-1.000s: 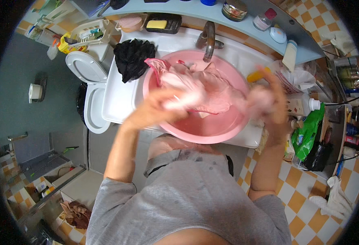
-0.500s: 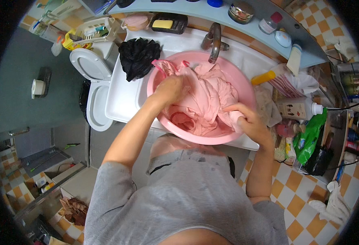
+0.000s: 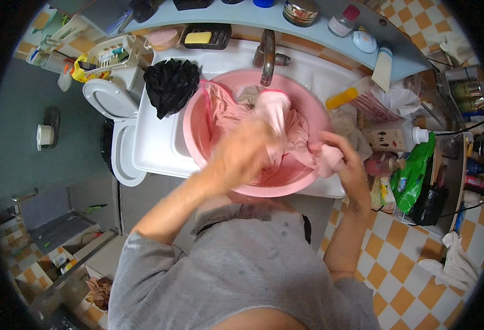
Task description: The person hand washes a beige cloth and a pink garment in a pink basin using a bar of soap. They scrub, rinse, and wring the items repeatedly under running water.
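A pink plastic basin (image 3: 195,140) sits in the white sink, holding a wet, crumpled pink garment (image 3: 225,107) with brighter pink edging. Over the basin's middle, my left hand (image 3: 244,151) is blurred by motion, right against a raised fold of the cloth; its fingers cannot be made out. At the basin's right rim, my right hand (image 3: 349,162) is closed round a bunched end of the same garment. A greyish patch of cloth shows near the basin's far side, below the tap (image 3: 268,58). What lies under the garment is hidden.
Black crumpled fabric (image 3: 171,87) lies on the sink's left ledge. Behind it are a soap dish (image 3: 209,37) with yellow soap and a blue shelf (image 3: 214,15) of toiletries. Bottles and a green bag (image 3: 415,176) crowd the right side. A toilet (image 3: 125,154) stands left.
My left hand has moved right across the basin, and a pink-edged fold now stands up beside it. My right hand keeps its bunched cloth at the rim. The whole view has shifted slightly.
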Available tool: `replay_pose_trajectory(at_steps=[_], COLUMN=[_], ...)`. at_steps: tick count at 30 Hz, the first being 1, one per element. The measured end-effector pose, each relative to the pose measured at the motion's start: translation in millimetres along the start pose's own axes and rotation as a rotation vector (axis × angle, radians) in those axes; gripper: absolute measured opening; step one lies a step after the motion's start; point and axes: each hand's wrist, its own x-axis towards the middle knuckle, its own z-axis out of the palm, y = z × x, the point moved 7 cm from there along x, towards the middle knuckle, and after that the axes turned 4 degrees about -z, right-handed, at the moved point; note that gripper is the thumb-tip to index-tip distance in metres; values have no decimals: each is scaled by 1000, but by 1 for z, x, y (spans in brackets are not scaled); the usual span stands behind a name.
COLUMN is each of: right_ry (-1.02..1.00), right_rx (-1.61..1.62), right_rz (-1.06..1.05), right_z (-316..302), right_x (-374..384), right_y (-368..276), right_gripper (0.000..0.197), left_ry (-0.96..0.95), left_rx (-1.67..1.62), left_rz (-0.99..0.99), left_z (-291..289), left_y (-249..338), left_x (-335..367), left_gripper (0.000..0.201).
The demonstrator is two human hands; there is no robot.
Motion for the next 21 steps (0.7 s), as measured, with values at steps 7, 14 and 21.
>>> replay_pose_trajectory(at_steps=[7,14,21], right_ry=[-187,-460,-465], right_rx=[332,164,-453], right_rz=[189,164,142], right_z=[70,83,100], right_x=[43,49,111], right_y=[68,51,119], right_gripper=[48,47,55], left_ry=[-370,-338,-414], left_rx=[-385,-412,-422], left_rz=[-61,-103,68], left_z=[74,68,86], left_y=[34,37,56], left_x=[-37,-43,-29], left_gripper=[15,9,5])
